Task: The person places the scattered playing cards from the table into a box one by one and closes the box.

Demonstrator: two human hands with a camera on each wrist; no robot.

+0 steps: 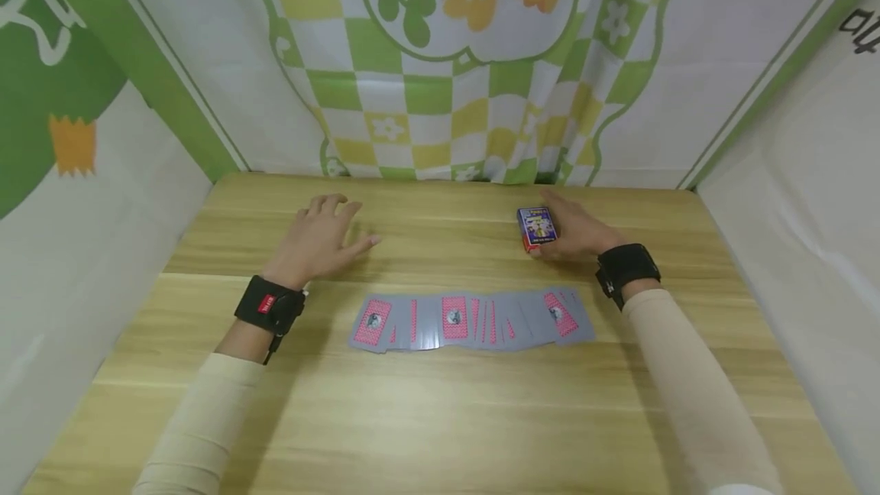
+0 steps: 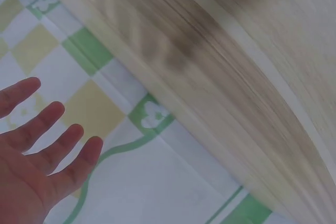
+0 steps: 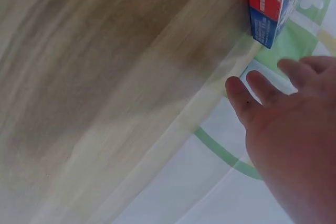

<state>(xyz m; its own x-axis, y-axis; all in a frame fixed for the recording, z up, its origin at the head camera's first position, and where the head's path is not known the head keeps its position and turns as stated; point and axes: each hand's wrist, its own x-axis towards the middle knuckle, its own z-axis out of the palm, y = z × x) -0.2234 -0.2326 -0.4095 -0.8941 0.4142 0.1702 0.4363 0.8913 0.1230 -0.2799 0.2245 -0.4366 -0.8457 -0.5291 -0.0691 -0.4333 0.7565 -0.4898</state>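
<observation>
A blue-and-red playing card box (image 1: 537, 226) stands on the wooden table, right of the middle. My right hand (image 1: 576, 226) is beside it, thumb near its lower end and fingers past its far end. In the right wrist view, the fingers (image 3: 265, 93) are loosely extended, with a visible gap to the box (image 3: 270, 6). My left hand (image 1: 318, 239) is over the left of the table, fingers spread and holding nothing; its fingers (image 2: 79, 153) also look relaxed in the left wrist view. Nearer me, playing cards (image 1: 454, 318) lie overlapping in a long row, several patterned red backs showing.
The wooden table (image 1: 412, 418) ends at a checkered green, yellow and white curtain (image 1: 426, 90) at the back. White printed panels (image 1: 791, 174) flank both sides. Each wrist wears a black strap, such as the right wrist strap (image 1: 627, 270).
</observation>
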